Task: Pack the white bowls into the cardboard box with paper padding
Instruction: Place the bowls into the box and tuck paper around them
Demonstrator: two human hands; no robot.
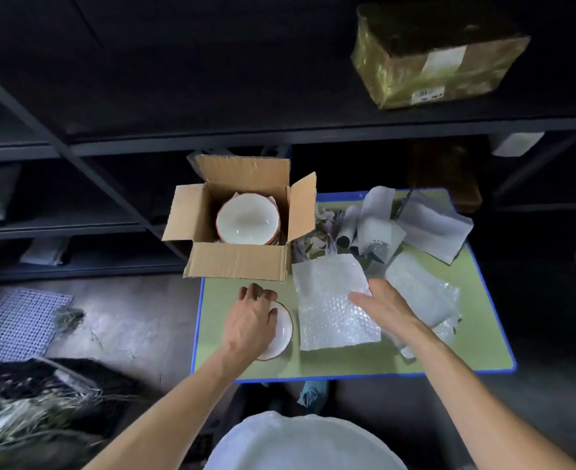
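Note:
An open cardboard box [235, 262] stands at the back left of the green table [347, 361]. Inside it lies a white bowl [247, 222] with a reddish rim, with paper tucked beside it. A second white bowl [283, 330] sits on the table in front of the box; my left hand [251, 322] covers it from above, fingers curled over its far rim. A bubble wrap sheet [330, 300] lies flat to the right of that bowl. My right hand [381, 305] rests on the sheet's right side with fingers straight.
Crumpled paper [317, 239], rolled and folded white foam sheets [429, 222] and more bubble wrap [422, 290] crowd the table's back right. Dark shelving stands behind, with a taped parcel [439, 52] on top. Floor clutter and a mesh mat [15, 320] lie at left.

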